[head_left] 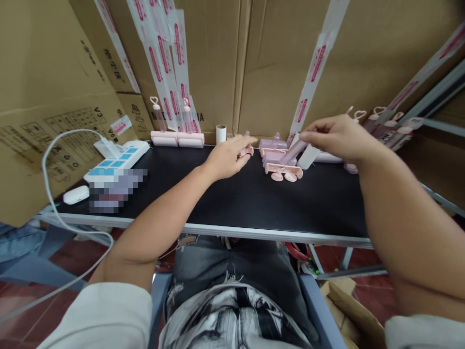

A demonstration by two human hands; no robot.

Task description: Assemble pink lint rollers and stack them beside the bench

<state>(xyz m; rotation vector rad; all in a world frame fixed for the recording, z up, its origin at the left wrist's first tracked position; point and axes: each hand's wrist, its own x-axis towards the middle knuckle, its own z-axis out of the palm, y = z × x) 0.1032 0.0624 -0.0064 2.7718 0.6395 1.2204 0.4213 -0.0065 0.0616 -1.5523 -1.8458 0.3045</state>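
Note:
My left hand [229,157] is over the back middle of the black table, fingers forward, with a small pink plastic part [245,151] between fingers and thumb. Further right, my right hand [332,138] pinches the upper end of a translucent pink tube [292,153], which slants down to the left. Below the tube's lower end lies a pink plastic assembly [283,168] with two round pieces at its front. A similar pink part [271,144] lies behind it. Beside the tube, a pale translucent piece [308,157] leans at an angle. My fingers partly hide the part in my left hand.
Two pink rollers [191,140] with upright heart-topped tubes stand at the back left, near a white cylinder [221,134]. A power strip [116,162] with a white cable and a white case [76,195] are on the left. Several heart-topped tubes [390,127] stand at right. Cardboard walls [276,63] enclose the back.

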